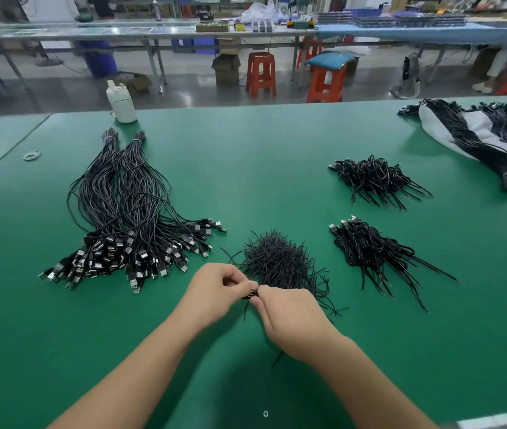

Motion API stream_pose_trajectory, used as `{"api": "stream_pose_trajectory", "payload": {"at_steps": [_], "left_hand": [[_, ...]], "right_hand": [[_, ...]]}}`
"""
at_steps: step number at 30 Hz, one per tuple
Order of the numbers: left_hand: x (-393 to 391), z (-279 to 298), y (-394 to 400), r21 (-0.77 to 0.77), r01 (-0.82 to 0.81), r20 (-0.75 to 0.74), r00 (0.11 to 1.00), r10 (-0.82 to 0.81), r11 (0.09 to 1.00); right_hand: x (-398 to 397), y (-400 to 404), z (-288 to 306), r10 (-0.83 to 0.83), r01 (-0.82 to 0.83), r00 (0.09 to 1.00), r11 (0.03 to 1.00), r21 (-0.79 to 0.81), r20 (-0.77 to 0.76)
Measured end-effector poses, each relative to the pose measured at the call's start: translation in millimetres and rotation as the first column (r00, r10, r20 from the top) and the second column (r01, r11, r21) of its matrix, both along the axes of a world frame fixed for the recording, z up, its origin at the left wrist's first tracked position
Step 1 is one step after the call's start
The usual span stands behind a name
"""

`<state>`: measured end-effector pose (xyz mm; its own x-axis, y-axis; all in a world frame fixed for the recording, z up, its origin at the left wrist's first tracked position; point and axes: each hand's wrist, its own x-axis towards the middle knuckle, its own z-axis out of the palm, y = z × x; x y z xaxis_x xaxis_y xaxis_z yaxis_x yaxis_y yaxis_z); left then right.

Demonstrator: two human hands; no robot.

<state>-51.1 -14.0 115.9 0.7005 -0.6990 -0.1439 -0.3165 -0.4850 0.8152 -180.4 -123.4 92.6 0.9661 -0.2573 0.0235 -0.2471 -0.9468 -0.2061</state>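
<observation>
Left hand (pixel 215 289) and right hand (pixel 289 320) both pinch one thin black tie (pixel 250 295) between their fingertips; the tie pile (pixel 277 261) lies just beyond, on the green surface (pixel 277 168).

tie heap (pixel 280 261) blocks ahead; cable bundles (pixel 128 230) left; bare mat (pixel 277 168) beyond.

Table (pixel 246 156): green mat, matt, smooth. Cables (pixel 128 212), left edge: black plastic sheath, slight gloss; plugs (pixel 141 257) bright metal. Tie (pixel 249 295), near edge: thin black plastic, matt. Bottle (pixel 121 103), far edge: white plastic, smooth. Bag (pixel 478 125), far right corner: white, dull.
</observation>
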Motion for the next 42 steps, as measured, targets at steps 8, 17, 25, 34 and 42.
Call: {"api": "stream_pose_trajectory", "payload": {"at_steps": [8,17,25,34,42], "left_hand": [[-1.7,8.5,4.6,0.138,0.175,0.161,0.967,-0.196,0.975],[-19.8,6.1,-1.2,0.334,0.103,0.619,0.726,-0.301,0.937],[-18.1,-8.3,-0.2,0.348,0.062,0.58,0.77,-0.267,0.935],[18.9,10.1,6.4,-0.019,-0.148,-0.151,0.978,0.143,0.989],[10.4,17.9,12.7,-0.16,0.027,-0.538,0.835,-0.11,0.987]], "right_hand": [[4.6,-0.3,-3.8,0.009,-0.009,1.0,0.997,-0.077,-0.006],[7.5,-1.5,-13.2,-0.002,0.003,1.0,0.994,-0.113,0.009],[11.0,1.3,1.6,-0.005,0.019,0.996,0.986,-0.165,0.086],[6.2,1.4,-14.2,0.164,-0.088,0.761,0.985,-0.15,0.628],[3.7,-10.2,-9.4,0.182,-0.193,0.772,0.98,-0.049,0.609]]}}
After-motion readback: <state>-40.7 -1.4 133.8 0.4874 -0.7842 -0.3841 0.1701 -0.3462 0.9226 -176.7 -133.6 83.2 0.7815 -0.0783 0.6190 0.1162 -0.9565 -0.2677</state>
